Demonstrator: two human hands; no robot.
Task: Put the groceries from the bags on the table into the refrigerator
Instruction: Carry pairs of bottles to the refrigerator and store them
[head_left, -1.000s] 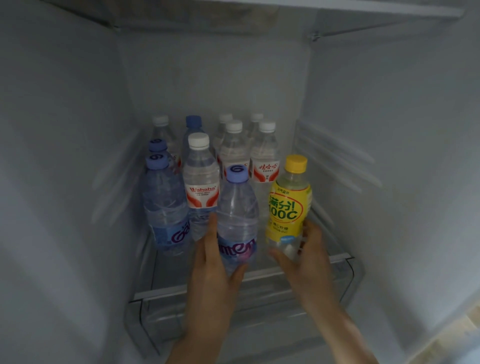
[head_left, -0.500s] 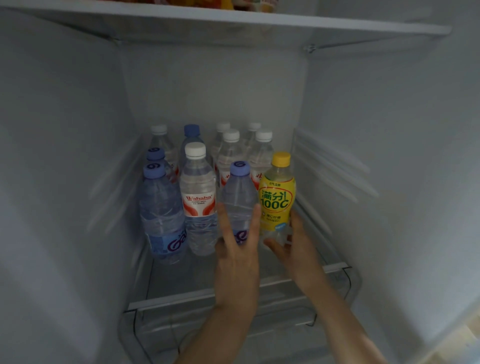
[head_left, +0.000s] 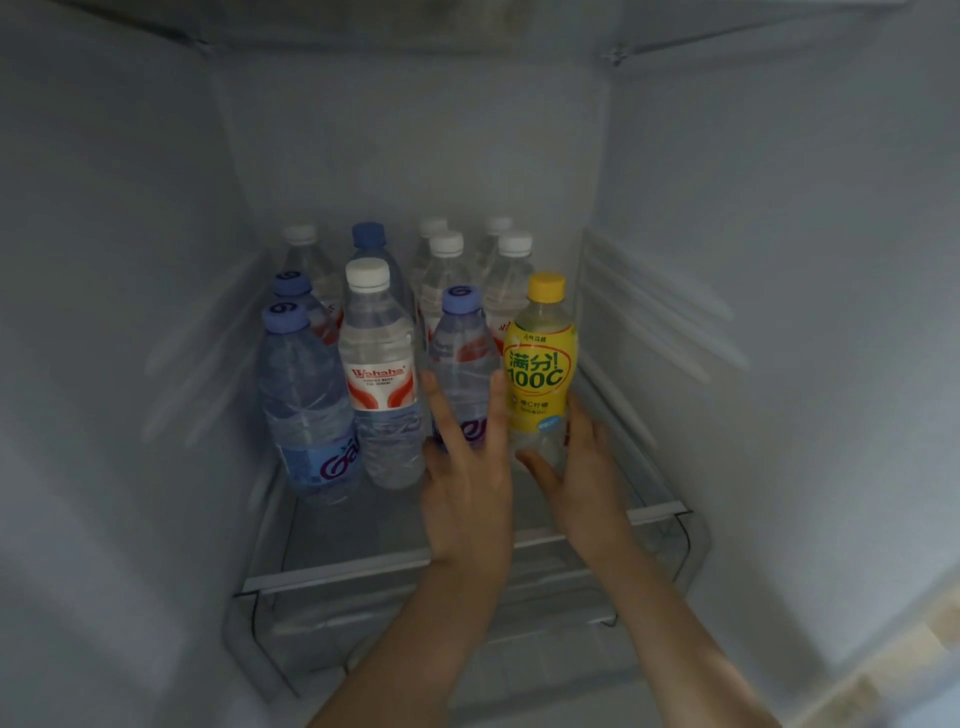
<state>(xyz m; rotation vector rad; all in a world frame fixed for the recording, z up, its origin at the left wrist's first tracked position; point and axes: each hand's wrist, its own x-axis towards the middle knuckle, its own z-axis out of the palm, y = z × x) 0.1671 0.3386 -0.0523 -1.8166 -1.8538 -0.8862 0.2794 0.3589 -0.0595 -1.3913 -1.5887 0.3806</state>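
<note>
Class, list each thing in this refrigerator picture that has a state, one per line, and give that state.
Yellow drink bottle: upright, capped, right hand curled round its base.
Blue-capped water bottle: upright, capped, left hand touching it with straight fingers.
Wahaha bottle: upright, capped.
Glass shelf: bearing bottles.

"Wahaha" bottle (head_left: 382, 384); "100C" bottle (head_left: 540, 364)

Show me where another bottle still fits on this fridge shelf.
The bare glass shelf in front of the bottle rows, from the big blue-capped bottle across to the left hand, is free. Behind, bottles stand packed to the back wall. The yellow drink, held by the right hand, fills the right edge.
</note>
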